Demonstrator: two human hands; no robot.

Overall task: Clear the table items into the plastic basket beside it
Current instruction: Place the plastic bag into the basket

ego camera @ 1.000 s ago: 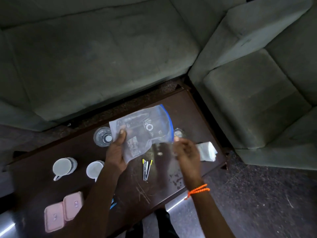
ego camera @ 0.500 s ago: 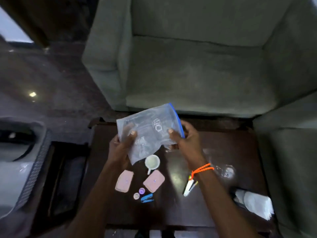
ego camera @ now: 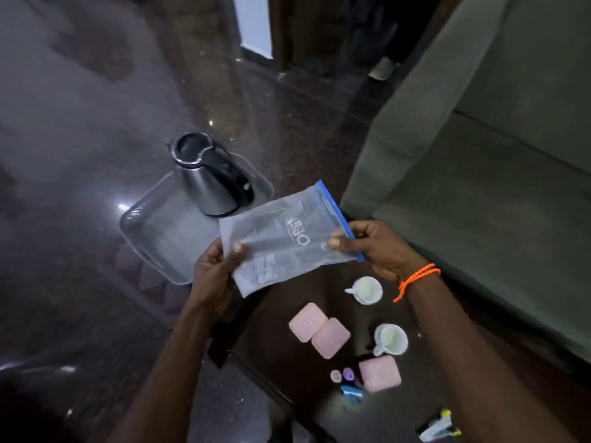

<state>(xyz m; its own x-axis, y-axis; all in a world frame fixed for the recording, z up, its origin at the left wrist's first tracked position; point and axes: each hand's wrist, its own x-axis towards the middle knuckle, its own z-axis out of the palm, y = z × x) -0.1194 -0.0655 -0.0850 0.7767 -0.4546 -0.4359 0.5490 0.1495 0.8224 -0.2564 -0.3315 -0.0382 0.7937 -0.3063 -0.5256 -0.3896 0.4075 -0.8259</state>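
Both my hands hold a clear zip bag (ego camera: 284, 238) with a blue seal strip, flat in the air over the table's left end. My left hand (ego camera: 214, 273) pinches its lower left corner; my right hand (ego camera: 374, 247) grips the blue strip end. To the left on the floor stands the clear plastic basket (ego camera: 150, 238), with a steel kettle (ego camera: 208, 177) standing in it. On the dark table (ego camera: 281, 353) lie two white cups (ego camera: 366, 290) (ego camera: 390, 339), three pink lidded boxes (ego camera: 307, 321) (ego camera: 331, 337) (ego camera: 379, 373), small round pieces (ego camera: 341, 375) and a blue clip (ego camera: 351, 393).
A green sofa (ego camera: 479, 161) runs along the right and far side of the table. The shiny dark floor (ego camera: 80, 139) spreads to the left. A stapler-like item (ego camera: 439, 426) lies at the table's near end. A shoe (ego camera: 382, 68) shows by a doorway at the top.
The view has swung left, bringing the basket and kettle into sight. My right hand took hold of the bag's blue end, and the bag now hangs beside the basket.
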